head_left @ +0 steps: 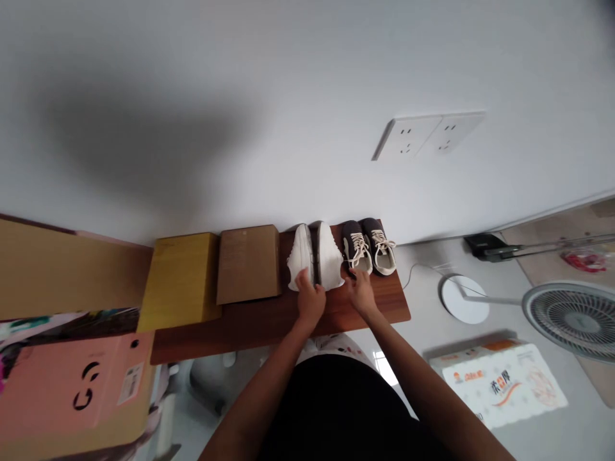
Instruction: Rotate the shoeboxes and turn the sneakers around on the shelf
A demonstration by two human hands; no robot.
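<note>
White wall (307, 96) behind; brown wooden board (264, 326) before it, bearing, left to right: 1 yellow box (177, 282), 1 brown box (247, 266), 2 white shoes (329, 256), 2 dark shoes (357, 243). Your left hand (311, 302): at the white shoes' near ends, pinch indeterminable. Your right hand (361, 294): by the dark shoes' near ends, finger closure likewise indeterminable.

Broad, soft shadow (144, 134) on dim wall (307, 83)
</note>
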